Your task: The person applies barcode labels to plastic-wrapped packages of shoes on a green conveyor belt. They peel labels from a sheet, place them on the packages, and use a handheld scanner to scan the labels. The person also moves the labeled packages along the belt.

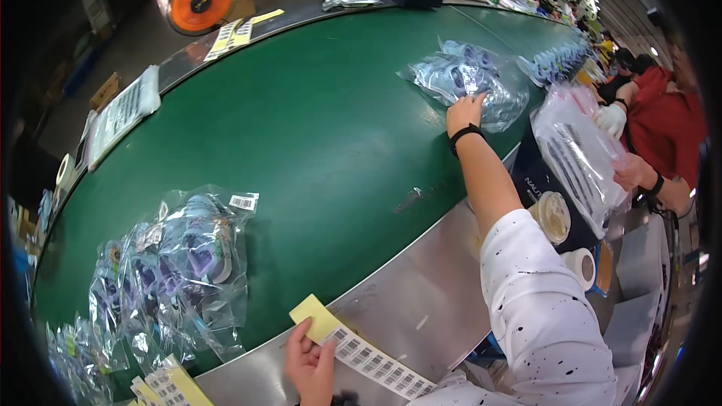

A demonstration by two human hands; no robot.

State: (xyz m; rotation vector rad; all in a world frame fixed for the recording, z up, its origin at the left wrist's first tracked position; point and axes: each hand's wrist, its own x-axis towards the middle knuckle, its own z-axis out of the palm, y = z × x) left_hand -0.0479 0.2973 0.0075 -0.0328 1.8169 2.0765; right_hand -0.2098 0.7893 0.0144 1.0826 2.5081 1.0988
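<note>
My left hand (310, 365) is at the lower middle, its fingers closed on the end of a yellow-backed strip of barcode labels (376, 361). The strip slants down to the right over the metal table edge. My right arm stretches far across the green conveyor belt. There my right hand (466, 110) has its fingers curled on a clear plastic bag of light blue shoes (459, 75). Its fingertips are partly hidden. At the left of the belt, several bagged blue and purple shoes (184, 256) lie in an overlapping row; one bag carries a white barcode label (244, 201).
More blue shoes (560, 62) lie farther up the belt. At right, a person in red (665, 120) handles a stack of clear bags (575, 154) over a dark box beside tape rolls (553, 218). Label sheets (229, 37) and an orange fan (201, 4) are across the belt.
</note>
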